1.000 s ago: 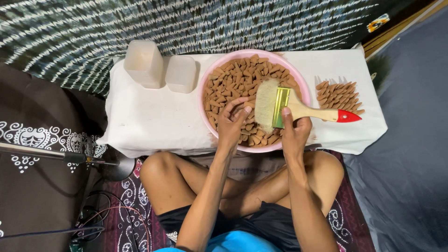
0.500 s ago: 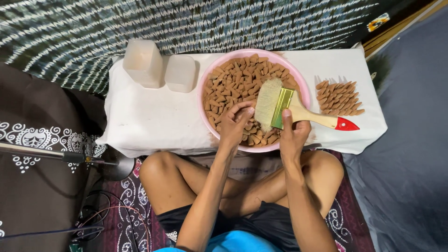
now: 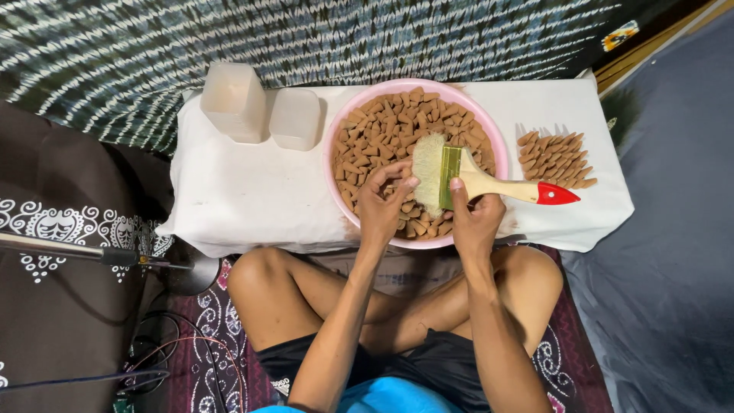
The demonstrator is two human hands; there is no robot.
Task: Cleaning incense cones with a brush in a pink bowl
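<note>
Left hand [image 3: 384, 205]: over the near side of the basin, fingers curled into the heap; grip narrow, pinching at one brown cone, though whether a piece is actually held cannot be told.
Right hand [image 3: 475, 216]: grip closed around the brush, forefinger laid along the metal band.
Brush [image 3: 489, 183]: flat, pale bristles resting on the cones in the basin, wooden handle with a red tip pointing toward the right edge of the desk.
Change: brush handle dipped slightly over the last second, red tip now a touch lower and nearer the front edge; left fingers tucked closer against the bristles; both hands otherwise in the same spot.
Meaning: judged as a small adjustment of cone against bristles, brushing under way rather than paused.
Basin [image 3: 359, 111]: pink, round, at the middle of the desk, filled with brown cones [image 3: 382, 126].
Cone rows [image 3: 556, 158]: set out on the white cloth near the right edge, apart from the basin.
Containers [image 3: 234, 101]: two pale plastic tubs at the back left, untouched.
</note>
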